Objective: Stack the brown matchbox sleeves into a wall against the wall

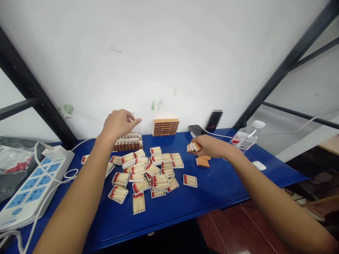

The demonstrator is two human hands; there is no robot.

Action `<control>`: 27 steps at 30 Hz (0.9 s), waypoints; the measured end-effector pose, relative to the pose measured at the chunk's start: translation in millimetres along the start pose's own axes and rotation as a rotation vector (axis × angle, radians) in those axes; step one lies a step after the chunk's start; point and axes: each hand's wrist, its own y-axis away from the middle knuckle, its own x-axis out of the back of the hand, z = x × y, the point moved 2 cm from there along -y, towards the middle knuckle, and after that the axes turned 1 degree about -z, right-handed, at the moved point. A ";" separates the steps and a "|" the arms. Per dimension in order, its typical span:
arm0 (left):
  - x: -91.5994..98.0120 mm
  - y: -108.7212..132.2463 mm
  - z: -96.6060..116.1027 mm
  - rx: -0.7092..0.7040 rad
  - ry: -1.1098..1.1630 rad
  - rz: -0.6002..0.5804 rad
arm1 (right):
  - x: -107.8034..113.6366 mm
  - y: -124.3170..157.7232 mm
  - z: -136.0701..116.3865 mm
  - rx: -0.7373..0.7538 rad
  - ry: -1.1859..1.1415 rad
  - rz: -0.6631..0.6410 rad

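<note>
Several open trays of red-tipped matches (pixel 144 173) lie in a loose pile on the blue table (pixel 212 190). My left hand (pixel 118 123) hovers above a row of brown matchbox sleeves (pixel 128 143) standing at the back; its fingers are loosely curled with the forefinger pointing right, and nothing shows in it. My right hand (pixel 209 145) is closed on a matchbox (pixel 194 146) just above the table. Two brown sleeves (pixel 202 161) lie flat below that hand. A neat stack of closed matchboxes (pixel 165 127) stands against the white wall.
A white and blue power strip (pixel 31 187) with cables lies at the left. A black phone (pixel 197 129) with a cable, a tipped plastic water bottle (pixel 246 137) and a small white case (pixel 259 165) sit at the right. Black shelf struts frame both sides.
</note>
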 end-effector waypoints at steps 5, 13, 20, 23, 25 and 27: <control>-19.2 -3.4 3.5 -0.002 -0.055 -0.105 | 10.7 -88.9 26.9 -0.106 0.126 0.057; -47.7 -3.5 6.8 -0.040 0.007 -0.200 | -5.0 -159.8 34.6 -0.037 0.099 -0.005; -52.3 -4.7 3.6 -0.032 -0.002 -0.212 | -4.7 -147.3 51.8 -0.111 0.074 0.085; -50.2 -5.1 2.6 -0.027 -0.004 -0.206 | -7.5 -133.2 47.5 -0.195 0.127 0.166; -49.5 -5.4 2.2 -0.025 -0.011 -0.202 | -12.3 -127.0 41.9 -0.270 0.123 0.179; -50.0 -5.7 2.1 -0.023 -0.020 -0.200 | -17.8 -125.4 37.0 -0.342 0.079 0.169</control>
